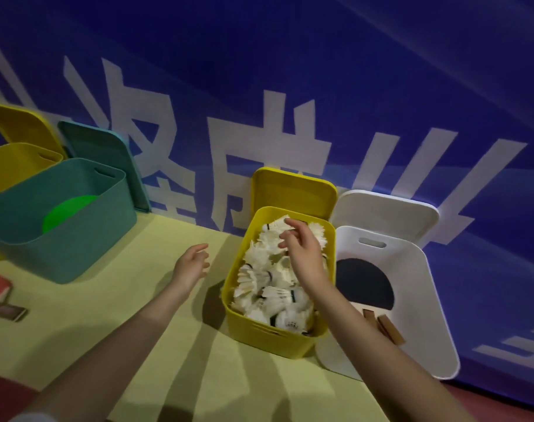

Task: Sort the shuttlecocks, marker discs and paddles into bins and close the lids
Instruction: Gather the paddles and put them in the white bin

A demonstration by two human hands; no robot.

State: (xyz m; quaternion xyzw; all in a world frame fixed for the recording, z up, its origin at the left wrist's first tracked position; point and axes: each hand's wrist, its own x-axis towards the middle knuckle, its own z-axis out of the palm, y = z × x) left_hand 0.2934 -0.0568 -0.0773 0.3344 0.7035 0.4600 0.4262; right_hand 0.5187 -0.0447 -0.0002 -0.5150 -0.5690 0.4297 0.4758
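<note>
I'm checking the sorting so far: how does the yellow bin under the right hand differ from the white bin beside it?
The yellow bin is packed with white shuttlecocks; the white bin holds a dark paddle with a wooden handle. The yellow bin looks narrower, the white bin wider. The right hand hovers over the yellow bin; nothing is above the white bin. Both are open, each lid leaning behind it against the blue wall.

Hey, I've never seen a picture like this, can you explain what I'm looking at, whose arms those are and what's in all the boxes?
The single picture comes from a camera worn on a person's head, looking down at their own bare arms. The right hand hovers, fingers loosely curled, over a yellow bin full of white shuttlecocks; whether it holds one is unclear. The left hand hangs open above the table, holding nothing. A white bin holds a dark paddle, a teal bin a green marker disc. All lids are off.
</note>
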